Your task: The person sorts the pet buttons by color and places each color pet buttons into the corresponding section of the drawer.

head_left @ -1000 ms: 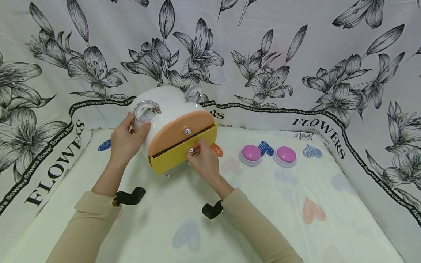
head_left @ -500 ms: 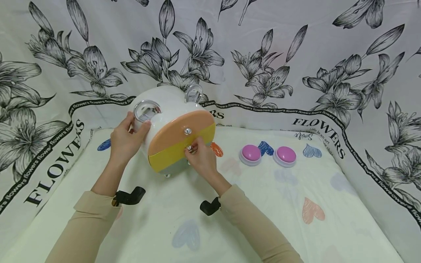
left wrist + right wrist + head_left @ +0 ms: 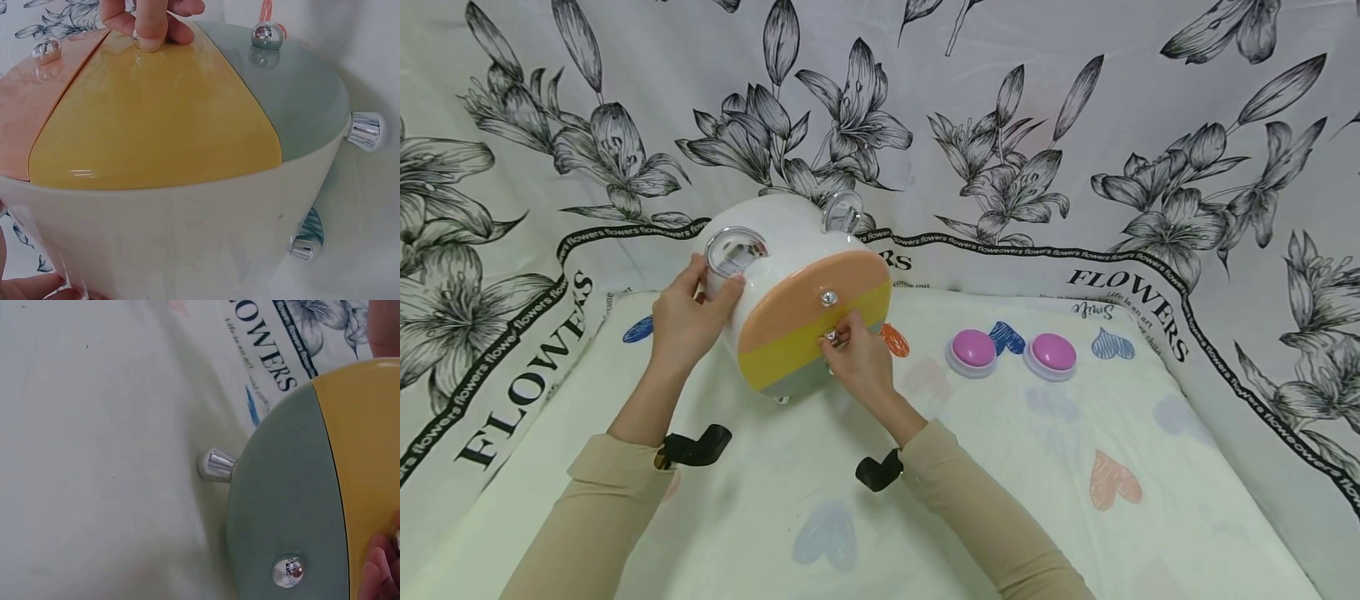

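Note:
A small white drawer cabinet (image 3: 767, 283) with a rounded front stands on the covered table, turned at an angle. Its front has an orange drawer (image 3: 808, 292), a yellow drawer (image 3: 150, 125) and a grey-green drawer (image 3: 281, 487), all flush with the body. Each has a silver knob. My left hand (image 3: 692, 321) holds the cabinet's left side, thumb and fingers about one of its shiny ear-like rings (image 3: 734, 252). With thumb and fingertips, my right hand (image 3: 865, 362) pinches the yellow drawer's knob (image 3: 831, 337), which is partly hidden.
Two pink push-button lights (image 3: 973, 348) with white bases sit to the cabinet's right. Silver feet (image 3: 217, 465) stick out below the cabinet. A flower-printed cloth (image 3: 1000, 167) hangs close behind it. The pale tabletop cloth (image 3: 970, 500) has printed hearts.
The yellow drawer, slightly pulled out a second ago, has gone in flush, pushed by my right hand at its knob. My left hand has kept its place on the cabinet.

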Action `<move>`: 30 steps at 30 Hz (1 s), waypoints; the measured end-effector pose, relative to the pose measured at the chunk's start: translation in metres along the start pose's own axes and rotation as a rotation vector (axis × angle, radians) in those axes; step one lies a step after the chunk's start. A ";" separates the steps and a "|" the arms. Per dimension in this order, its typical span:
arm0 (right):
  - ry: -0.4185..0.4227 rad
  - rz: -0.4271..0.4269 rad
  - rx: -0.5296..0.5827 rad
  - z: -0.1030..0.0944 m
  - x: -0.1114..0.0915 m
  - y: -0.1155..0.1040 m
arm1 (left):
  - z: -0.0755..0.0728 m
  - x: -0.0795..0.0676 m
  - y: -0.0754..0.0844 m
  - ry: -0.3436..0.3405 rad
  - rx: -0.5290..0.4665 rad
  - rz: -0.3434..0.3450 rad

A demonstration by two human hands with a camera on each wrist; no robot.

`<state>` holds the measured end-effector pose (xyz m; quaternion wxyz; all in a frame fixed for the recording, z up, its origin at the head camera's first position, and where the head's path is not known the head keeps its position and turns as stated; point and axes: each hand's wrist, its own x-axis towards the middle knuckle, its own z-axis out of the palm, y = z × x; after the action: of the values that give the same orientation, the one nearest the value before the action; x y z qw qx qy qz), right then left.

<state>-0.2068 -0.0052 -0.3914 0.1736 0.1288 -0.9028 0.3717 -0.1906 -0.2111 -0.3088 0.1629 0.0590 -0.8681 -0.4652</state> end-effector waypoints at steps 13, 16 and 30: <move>-0.053 -0.023 0.064 -0.003 -0.005 0.010 | 0.000 0.000 0.000 -0.009 0.003 -0.014; -0.049 -0.036 0.086 -0.002 -0.009 0.016 | 0.000 0.000 -0.001 -0.004 0.003 -0.012; -0.123 0.079 0.043 0.021 -0.030 0.041 | 0.000 0.000 -0.003 0.005 -0.002 0.004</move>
<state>-0.1991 0.0111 -0.4436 0.1003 0.1194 -0.9079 0.3892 -0.1906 -0.2123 -0.3111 0.1662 0.0584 -0.8672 -0.4657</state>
